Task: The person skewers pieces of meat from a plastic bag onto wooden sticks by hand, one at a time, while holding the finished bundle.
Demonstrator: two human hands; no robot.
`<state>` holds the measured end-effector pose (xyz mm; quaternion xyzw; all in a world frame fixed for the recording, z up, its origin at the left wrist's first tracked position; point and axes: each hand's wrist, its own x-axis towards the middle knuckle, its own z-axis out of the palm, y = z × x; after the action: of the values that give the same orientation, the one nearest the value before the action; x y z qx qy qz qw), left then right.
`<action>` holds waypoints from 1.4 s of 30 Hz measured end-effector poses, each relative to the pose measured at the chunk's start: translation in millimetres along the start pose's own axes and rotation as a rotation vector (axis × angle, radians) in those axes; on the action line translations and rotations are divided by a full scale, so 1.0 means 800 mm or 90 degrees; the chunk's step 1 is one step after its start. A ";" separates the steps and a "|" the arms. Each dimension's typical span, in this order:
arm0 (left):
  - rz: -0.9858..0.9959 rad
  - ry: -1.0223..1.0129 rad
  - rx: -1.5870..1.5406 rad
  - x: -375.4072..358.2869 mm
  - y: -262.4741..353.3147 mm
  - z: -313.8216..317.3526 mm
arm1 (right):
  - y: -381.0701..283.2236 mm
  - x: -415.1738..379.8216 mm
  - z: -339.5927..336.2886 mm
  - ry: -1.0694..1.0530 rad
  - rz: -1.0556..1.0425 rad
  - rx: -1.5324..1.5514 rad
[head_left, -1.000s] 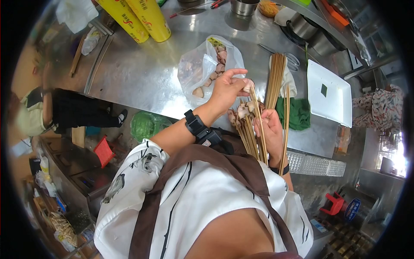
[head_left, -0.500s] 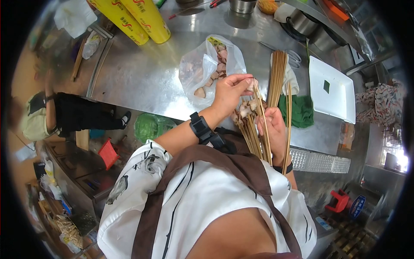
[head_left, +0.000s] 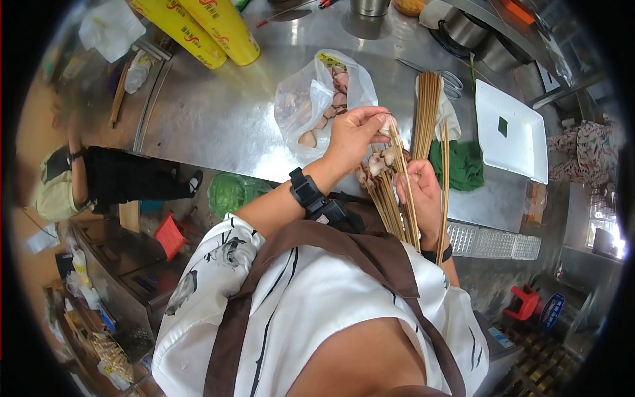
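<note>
Thumb and fingers of my left hand (head_left: 354, 137) are pinched on a pale meat piece (head_left: 386, 126) at the tip of a skewer. My right hand (head_left: 422, 195) is closed around bamboo skewers (head_left: 408, 192), some running down toward my apron. Skewers with meat pieces (head_left: 377, 163) at their upper ends lie between my hands. Beyond my left hand is an open clear plastic bag (head_left: 291, 109) with sliced meat (head_left: 339, 83) inside. A thick bundle of bare skewers (head_left: 425, 116) rests on a white cloth just past my right hand.
On the metal table (head_left: 211, 126) are yellow rolls (head_left: 228, 33), scissors (head_left: 452, 83), a green cloth (head_left: 458, 165), a white tray (head_left: 510, 132) and metal pots (head_left: 463, 30). A person in dark trousers (head_left: 126, 173) is at the left, beyond the table edge.
Both hands keep nearly the same grip and place. The view has shifted slightly; the green cloth and white tray appear a little to the right.
</note>
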<state>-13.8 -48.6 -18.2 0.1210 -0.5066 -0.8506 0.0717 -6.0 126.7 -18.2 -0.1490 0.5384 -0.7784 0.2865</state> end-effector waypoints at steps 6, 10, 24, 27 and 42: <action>0.052 -0.009 -0.004 0.001 -0.002 0.002 | 0.001 -0.001 -0.001 0.002 0.008 -0.002; 0.032 -0.014 0.026 0.004 -0.003 -0.002 | 0.003 -0.001 -0.002 -0.008 0.010 0.021; -0.083 -0.036 -0.036 0.006 0.001 -0.004 | 0.002 -0.001 -0.003 -0.008 -0.001 0.035; -0.091 -0.050 -0.035 0.008 -0.004 -0.006 | 0.006 0.000 -0.005 -0.013 -0.001 0.042; -0.162 -0.071 -0.095 -0.010 -0.006 -0.003 | 0.005 0.002 -0.002 -0.010 -0.001 0.024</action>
<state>-5.4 -46.3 -22.1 0.1311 -0.4261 -0.8934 -0.0559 -7.0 126.0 -23.1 -0.1505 0.5213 -0.7873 0.2928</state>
